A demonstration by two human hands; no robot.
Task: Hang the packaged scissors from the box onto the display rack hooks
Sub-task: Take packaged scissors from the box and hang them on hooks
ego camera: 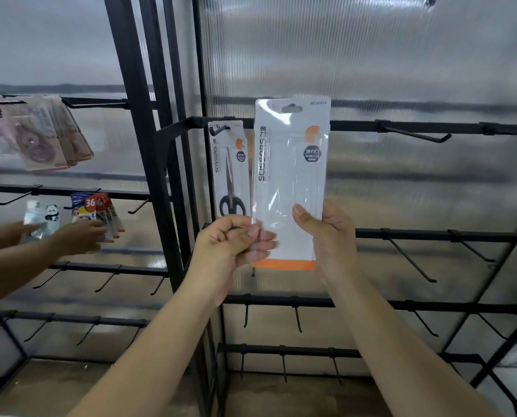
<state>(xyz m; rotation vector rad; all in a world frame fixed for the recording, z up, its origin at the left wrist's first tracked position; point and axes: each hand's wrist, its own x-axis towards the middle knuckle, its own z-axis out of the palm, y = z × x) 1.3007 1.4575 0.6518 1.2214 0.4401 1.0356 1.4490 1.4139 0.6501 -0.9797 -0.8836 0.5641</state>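
A: Left rack?
B: Pinkish tape packs point(40, 139) hanging up top, panda packet point(45, 216) and "36" packs point(96, 210) lower, another person's hands point(76, 236) touching them.
A: Behind?
B: Translucent ribbed panel point(371, 55).

"SCISSORS", "NO.5002A" on held package point(290, 176)

Bare forearms, no sleeves; hands point(230, 245) ungloved, ringless.

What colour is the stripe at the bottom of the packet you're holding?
Orange. The stripe runs across the packet, clearest in the head view.
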